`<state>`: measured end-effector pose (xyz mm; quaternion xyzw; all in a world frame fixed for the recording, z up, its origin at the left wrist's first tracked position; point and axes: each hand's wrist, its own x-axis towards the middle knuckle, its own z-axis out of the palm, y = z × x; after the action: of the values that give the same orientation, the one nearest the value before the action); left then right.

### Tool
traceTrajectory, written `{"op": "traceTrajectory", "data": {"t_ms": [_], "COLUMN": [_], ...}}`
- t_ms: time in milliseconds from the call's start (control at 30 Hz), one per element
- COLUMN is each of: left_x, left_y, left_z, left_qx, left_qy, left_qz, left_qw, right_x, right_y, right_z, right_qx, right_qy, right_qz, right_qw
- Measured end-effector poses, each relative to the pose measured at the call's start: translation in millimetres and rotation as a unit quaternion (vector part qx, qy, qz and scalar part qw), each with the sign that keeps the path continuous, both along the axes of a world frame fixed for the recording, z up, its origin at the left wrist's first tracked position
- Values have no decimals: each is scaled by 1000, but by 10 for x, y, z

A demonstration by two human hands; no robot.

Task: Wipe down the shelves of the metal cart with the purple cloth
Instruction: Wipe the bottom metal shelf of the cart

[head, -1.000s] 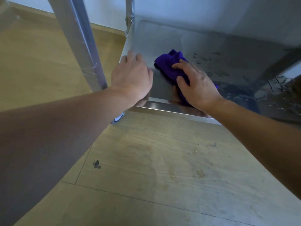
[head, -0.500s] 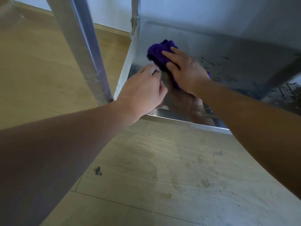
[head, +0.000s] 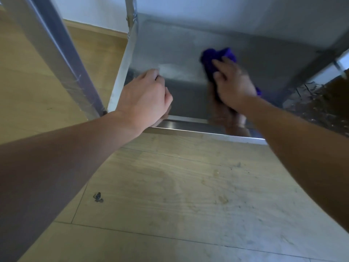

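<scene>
The metal cart's bottom shelf (head: 170, 44) is a shiny steel tray just above the floor. The crumpled purple cloth (head: 217, 55) lies near the shelf's middle. My right hand (head: 234, 84) presses down on it with straight fingers, and the cloth sticks out past the fingertips and at the wrist. It is blurred by motion. My left hand (head: 145, 97) rests on the shelf's front left part with its fingers curled under and holds nothing. The steel mirrors both forearms near the front rim (head: 198, 127).
A thick cart leg (head: 56, 59) slants up at the left and a thinner rear post (head: 130, 14) rises at the shelf's back left corner. Water drops cover the shelf's right end (head: 321, 99). Wooden floor (head: 179, 186) lies in front, a white wall behind.
My right hand has slid the cloth from the shelf's back left corner rightward toward the middle. My left hand stays at the front left, its fingers now curled.
</scene>
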<state>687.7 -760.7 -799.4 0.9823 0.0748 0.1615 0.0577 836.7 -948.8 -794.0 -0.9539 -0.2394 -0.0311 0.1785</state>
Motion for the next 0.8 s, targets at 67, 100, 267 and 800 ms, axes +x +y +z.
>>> {"op": "traceTrajectory", "data": {"t_ms": [67,100,267,800], "left_x": [-1,4,29,127], "left_y": [-33,-42,-173,-624], "left_z": [28,43,157,-1], "left_qx": [8,10,-3,-107], "left_qy": [18,28,52,-35], "left_qz": [5,9,-22,-78], "left_qw": [1000,1000,998,991], "right_x": [-177,-231,-45,-195], "right_y": [247,320,62,-230], "right_z": [-31,-35,39,-3], "right_qx": [0,3,4,-5], "right_qy": [-4,0,26,-6], "right_qz": [54,66,70,18], "right_qw": [999,998,997,1000]}}
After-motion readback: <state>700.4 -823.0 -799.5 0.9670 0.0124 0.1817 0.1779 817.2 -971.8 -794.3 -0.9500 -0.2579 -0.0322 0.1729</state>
